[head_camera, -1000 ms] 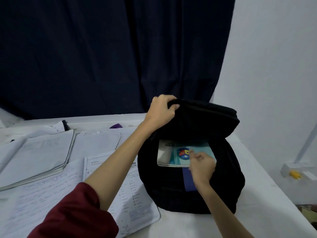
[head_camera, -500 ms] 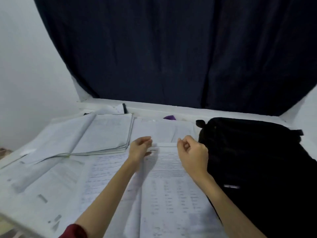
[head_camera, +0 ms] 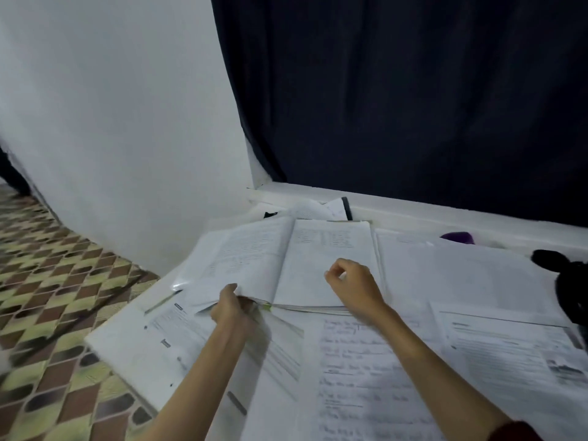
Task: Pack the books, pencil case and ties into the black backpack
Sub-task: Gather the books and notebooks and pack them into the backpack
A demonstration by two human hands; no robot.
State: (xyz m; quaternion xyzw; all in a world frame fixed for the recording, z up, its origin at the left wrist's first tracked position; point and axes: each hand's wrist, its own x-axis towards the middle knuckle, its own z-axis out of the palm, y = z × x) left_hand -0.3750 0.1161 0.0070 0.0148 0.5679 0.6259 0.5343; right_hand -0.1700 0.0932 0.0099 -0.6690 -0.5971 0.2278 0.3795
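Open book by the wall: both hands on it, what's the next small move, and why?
Probably fold the open book shut. The left hand grips its near edge at the left page, the right hand hovers curled over the right page, and it lies spread, too wide to carry to the backpack at far right.

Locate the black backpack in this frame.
The black backpack sits at the head view's far right edge, mostly cut off, on the white table right of the spread papers.

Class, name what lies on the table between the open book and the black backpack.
Head view: loose white printed sheets lie between the open book and the black backpack.
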